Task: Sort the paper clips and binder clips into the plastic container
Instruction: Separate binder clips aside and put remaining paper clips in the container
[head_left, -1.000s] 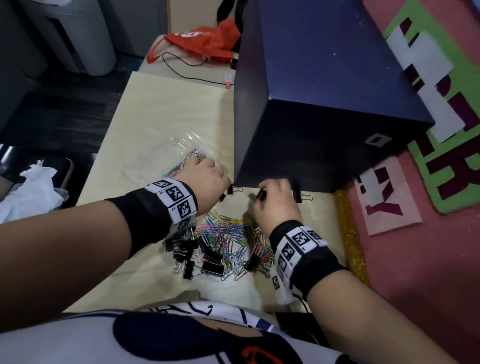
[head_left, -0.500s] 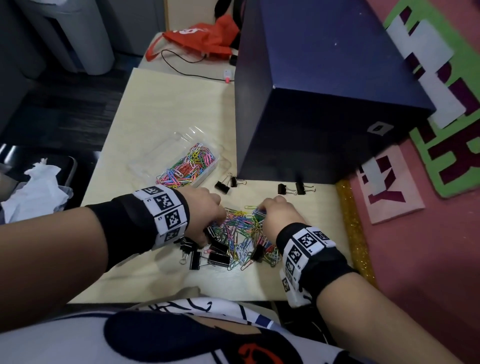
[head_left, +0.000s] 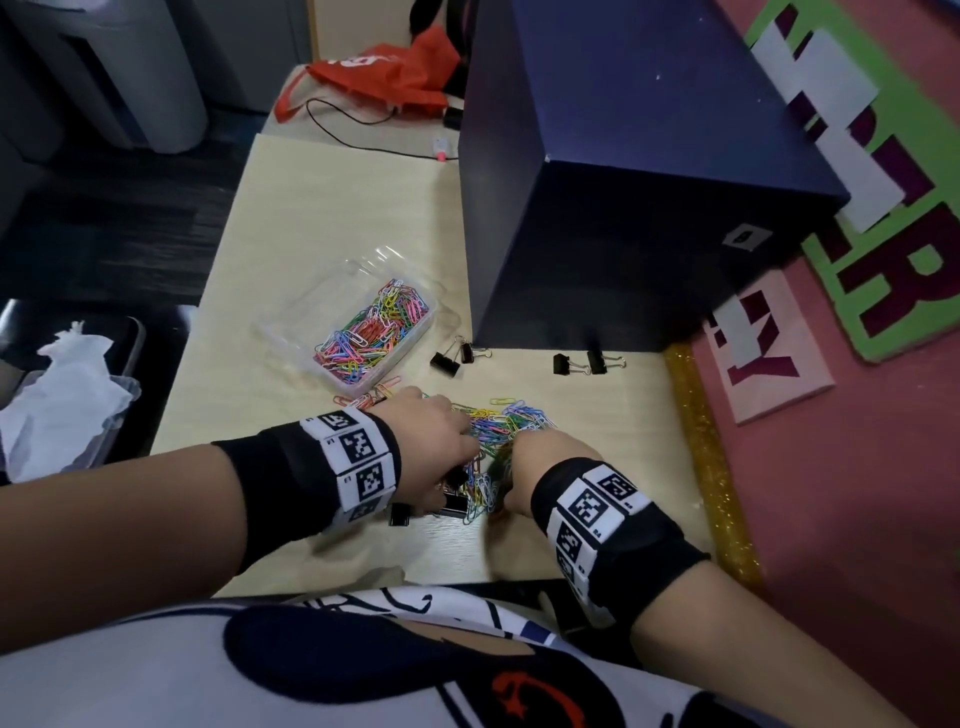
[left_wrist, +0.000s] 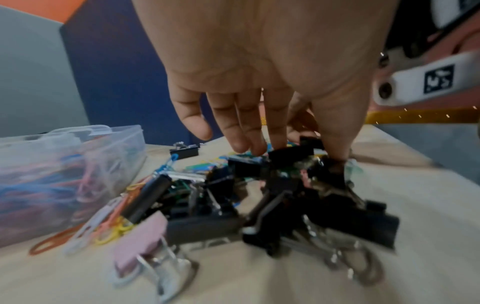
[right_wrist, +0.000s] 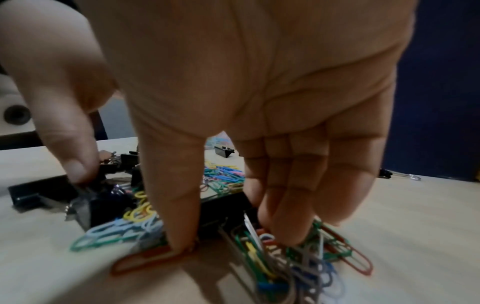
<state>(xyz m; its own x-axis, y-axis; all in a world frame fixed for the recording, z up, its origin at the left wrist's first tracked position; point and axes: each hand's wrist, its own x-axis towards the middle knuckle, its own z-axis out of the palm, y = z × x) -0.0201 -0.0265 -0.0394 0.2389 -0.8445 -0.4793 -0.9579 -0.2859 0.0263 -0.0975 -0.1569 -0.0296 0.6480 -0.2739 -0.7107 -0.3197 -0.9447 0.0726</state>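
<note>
The mixed heap of coloured wire paper clips (head_left: 498, 431) and black metal binder clips (left_wrist: 280, 197) is lying on the pale wooden table (head_left: 571, 530) directly under both hands, with the clear plastic container (head_left: 291, 332), already part-filled with paper clips, sitting just beyond and to the left of it. The left hand (head_left: 441, 447), the nearer one to the container, is reaching down with straight fingers touching the black clips, while the right hand (head_left: 540, 457) is pressing its fingertips (right_wrist: 182, 236) into the paper clips, gripping nothing clearly. Any handful would likely be travelling forward and leftward.

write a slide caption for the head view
Both hands, left hand and right hand, dig into mixed clips beside the plastic container.
</note>
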